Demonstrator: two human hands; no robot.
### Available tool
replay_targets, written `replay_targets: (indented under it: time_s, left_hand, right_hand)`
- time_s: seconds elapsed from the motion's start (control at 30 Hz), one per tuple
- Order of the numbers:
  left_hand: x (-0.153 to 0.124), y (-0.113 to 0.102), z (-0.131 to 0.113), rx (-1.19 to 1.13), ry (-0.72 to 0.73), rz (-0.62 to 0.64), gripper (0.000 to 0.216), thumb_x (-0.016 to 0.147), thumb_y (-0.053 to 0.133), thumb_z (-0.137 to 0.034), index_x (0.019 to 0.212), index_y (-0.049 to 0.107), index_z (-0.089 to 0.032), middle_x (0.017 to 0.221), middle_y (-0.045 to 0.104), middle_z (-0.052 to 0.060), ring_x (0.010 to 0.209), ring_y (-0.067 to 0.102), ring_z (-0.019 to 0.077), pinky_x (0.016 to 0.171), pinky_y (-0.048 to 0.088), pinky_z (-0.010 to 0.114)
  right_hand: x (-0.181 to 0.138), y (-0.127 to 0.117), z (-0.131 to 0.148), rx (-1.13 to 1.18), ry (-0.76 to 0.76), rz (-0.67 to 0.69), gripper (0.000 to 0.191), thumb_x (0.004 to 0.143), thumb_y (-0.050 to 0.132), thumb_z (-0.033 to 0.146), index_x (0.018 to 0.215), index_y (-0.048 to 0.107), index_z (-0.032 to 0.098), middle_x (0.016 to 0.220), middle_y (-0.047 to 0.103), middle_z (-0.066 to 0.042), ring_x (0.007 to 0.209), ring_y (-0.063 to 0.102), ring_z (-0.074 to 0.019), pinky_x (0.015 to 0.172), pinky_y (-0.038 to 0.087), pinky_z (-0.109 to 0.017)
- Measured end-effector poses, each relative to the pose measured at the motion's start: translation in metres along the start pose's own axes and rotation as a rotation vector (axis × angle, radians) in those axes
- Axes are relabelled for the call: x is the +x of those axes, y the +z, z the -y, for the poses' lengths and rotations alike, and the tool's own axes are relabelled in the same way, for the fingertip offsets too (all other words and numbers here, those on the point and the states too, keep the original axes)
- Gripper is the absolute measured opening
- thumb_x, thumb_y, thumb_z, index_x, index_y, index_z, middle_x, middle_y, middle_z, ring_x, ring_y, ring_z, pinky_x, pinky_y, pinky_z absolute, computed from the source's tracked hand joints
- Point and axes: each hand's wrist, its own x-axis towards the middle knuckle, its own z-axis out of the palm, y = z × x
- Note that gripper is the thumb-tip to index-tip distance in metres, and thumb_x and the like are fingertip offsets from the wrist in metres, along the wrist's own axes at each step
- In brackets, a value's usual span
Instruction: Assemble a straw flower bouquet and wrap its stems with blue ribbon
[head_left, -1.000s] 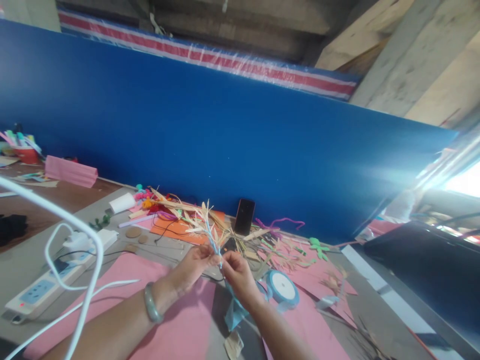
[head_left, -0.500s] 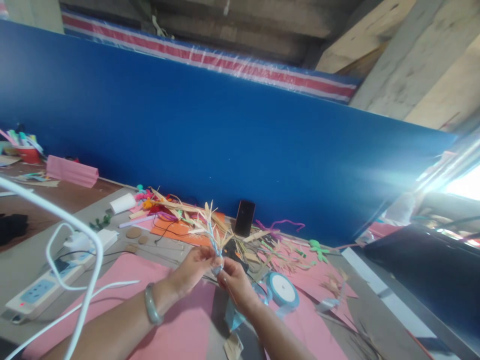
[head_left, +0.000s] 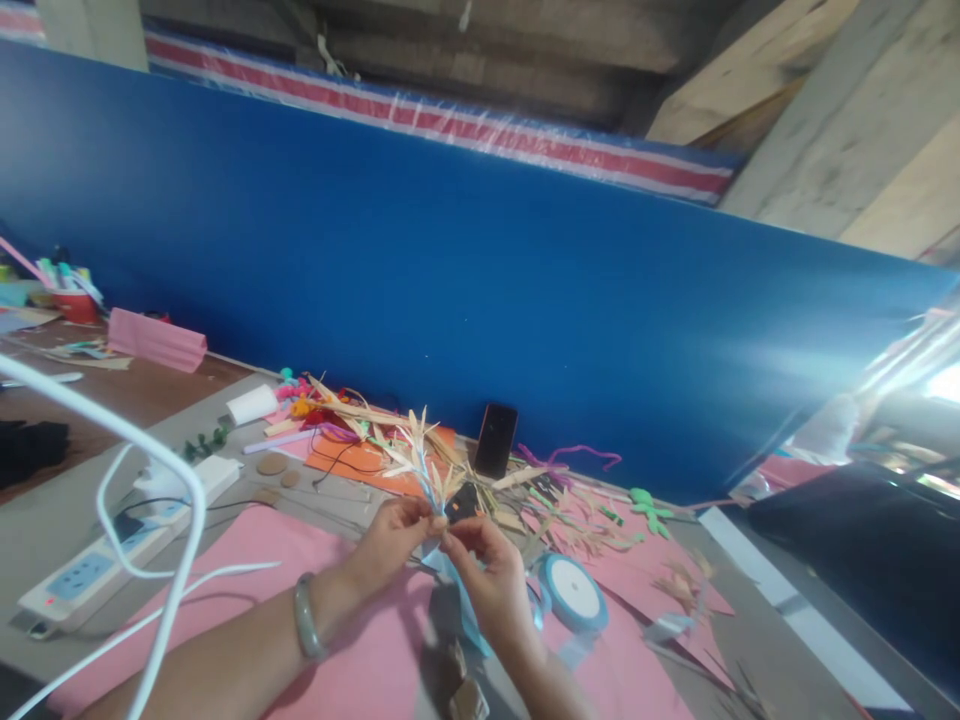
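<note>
A spray of pale, dried leaf-like strips [head_left: 417,448] stands upright between my hands, its stem wound with light blue ribbon. My left hand [head_left: 397,535], with a bangle [head_left: 306,617] on the wrist, pinches the bundle near its base. My right hand [head_left: 487,565] is closed with thumb and finger together at the same spot, on the light blue ribbon [head_left: 466,605], which trails down beneath it. Just right of that hand lies a spool of light blue ribbon [head_left: 574,592].
Pink paper sheets [head_left: 367,650] cover the tabletop. Behind my hands are loose straw strips, an orange sheet [head_left: 341,458] and a phone [head_left: 496,440] leaning on the blue partition [head_left: 465,260]. A power strip [head_left: 97,570] and a white cable [head_left: 196,520] are at the left.
My right hand has turned and risen slightly, its thumb and finger now at the bundle's base. The ribbon below has shifted with it. The view has moved a little.
</note>
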Motion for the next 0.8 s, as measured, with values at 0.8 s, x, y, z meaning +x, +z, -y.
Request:
replay_targets:
  time_s: [0.8]
  left_hand:
    - [0.000, -0.002, 0.021, -0.003, -0.024, 0.085, 0.024, 0.069, 0.078, -0.025, 0.078, 0.059, -0.016, 0.074, 0.059, -0.001, 0.073, 0.057, 0.0133, 0.073, 0.044, 0.027]
  right_hand:
    - [-0.001, -0.007, -0.014, -0.336, -0.308, -0.076, 0.022, 0.091, 0.055, 0.028, 0.073, 0.064, 0.020, 0.064, 0.066, -0.001, 0.064, 0.057, -0.0182, 0.070, 0.038, -0.033]
